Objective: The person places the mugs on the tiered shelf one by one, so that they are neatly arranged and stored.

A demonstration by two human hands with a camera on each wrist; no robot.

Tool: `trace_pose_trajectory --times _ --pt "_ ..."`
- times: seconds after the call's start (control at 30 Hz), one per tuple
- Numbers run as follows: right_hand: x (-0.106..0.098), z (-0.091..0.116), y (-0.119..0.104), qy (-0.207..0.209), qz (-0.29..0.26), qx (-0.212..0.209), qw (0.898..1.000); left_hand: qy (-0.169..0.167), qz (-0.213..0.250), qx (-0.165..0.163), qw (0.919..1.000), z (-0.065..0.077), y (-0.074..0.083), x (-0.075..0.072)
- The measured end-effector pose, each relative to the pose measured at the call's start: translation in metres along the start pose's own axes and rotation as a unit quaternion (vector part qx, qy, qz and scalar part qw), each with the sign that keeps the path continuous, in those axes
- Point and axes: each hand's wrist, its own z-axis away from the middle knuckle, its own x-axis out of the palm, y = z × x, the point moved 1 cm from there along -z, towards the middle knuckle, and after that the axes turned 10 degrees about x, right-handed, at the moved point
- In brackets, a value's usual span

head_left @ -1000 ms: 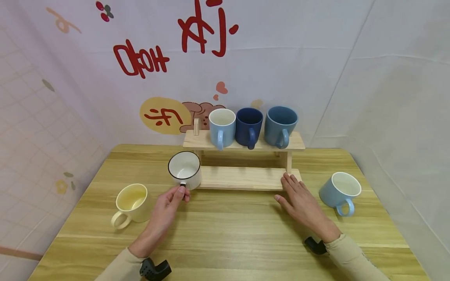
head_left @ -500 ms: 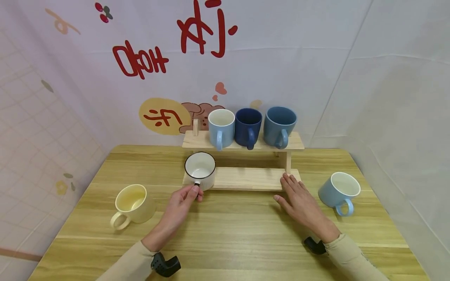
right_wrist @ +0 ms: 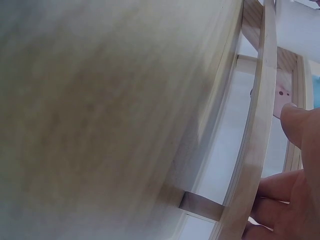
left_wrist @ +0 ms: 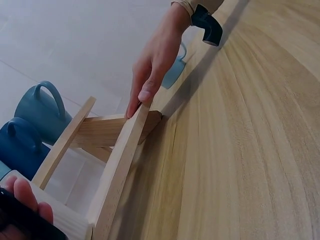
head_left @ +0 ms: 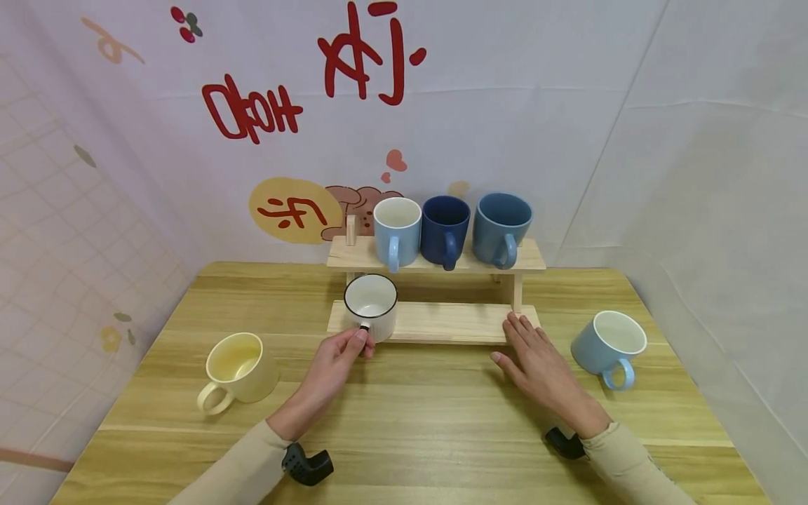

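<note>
My left hand [head_left: 334, 359] pinches the handle [head_left: 365, 327] of the black-rimmed white mug [head_left: 371, 304] at the left end of the lower wooden shelf [head_left: 451, 322]. My right hand [head_left: 541, 366], fingers extended, touches its right end.

Left hand [head_left: 337, 358]: your thumb and curled fingers pinch, just before the left end of the shelf [head_left: 451, 324].
Left arm [head_left: 243, 466]: sleeved, angled toward the shelf.
Right hand [head_left: 536, 358]: your fingers lie straight, fingertips touching the shelf's right end, thumb spread.
Right arm [head_left: 631, 463]: sleeved, reaching toward the shelf.
</note>
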Motion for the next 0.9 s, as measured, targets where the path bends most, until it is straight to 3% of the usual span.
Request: trace_pose_trajectory --times 0.4,0.9 --pt "0.0 0.0 0.0 0.013 0.002 -0.007 1.0 -0.017 0.009 0.004 0.9998 -0.011 -0.004 0.003" --pt "0.0 0.001 -0.001 0.009 -0.003 -0.003 1.0 -0.019 -0.005 0.024 0.9995 -0.015 -0.012 0.005"
